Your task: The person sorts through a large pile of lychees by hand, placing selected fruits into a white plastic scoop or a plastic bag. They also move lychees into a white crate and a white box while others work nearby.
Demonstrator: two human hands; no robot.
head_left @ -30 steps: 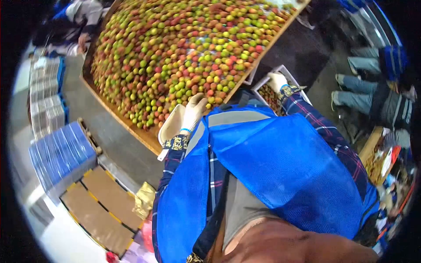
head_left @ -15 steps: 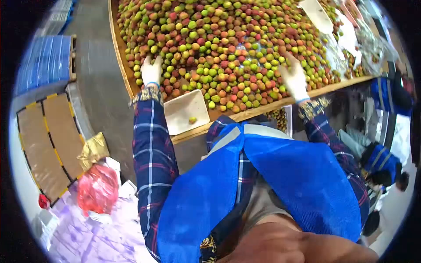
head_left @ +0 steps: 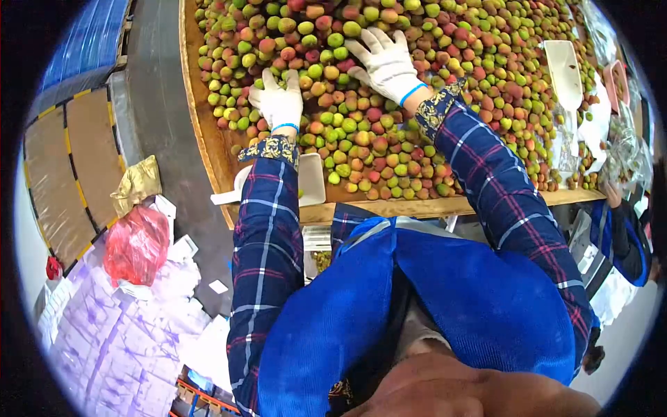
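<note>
Both hands, in white gloves, are down on a deep heap of small round fruit [head_left: 361, 149], green and red mixed, that covers the wooden desk [head_left: 389, 207] from its near rim to the far edge of view. The left hand [head_left: 278, 104] lies palm down on the pile towards the left side of the desk, fingers loosely spread and pointing away. It looks open, with no fruit pinched in it as far as I can see. The right hand [head_left: 385, 62] is farther out and a little to the right, also flat and open, its fingers fanned wide across the fruit. The two hands are near each other but not touching.

Just near the left wrist, at the near-left corner of the desk, sits a white tray [head_left: 310, 179], partly hidden under the plaid sleeve [head_left: 267, 229]. Far to the right a white scoop [head_left: 564, 66] rests on the fruit. A blue apron [head_left: 445, 292] covers the person's front.

On the floor [head_left: 160, 104] to the left lie a crumpled gold bag [head_left: 137, 184] and, nearer, a red plastic bag [head_left: 137, 243], with flat brown sheets [head_left: 69, 160] beside them. At the right edge a co-worker's blue sleeve [head_left: 625, 240] shows near the desk.
</note>
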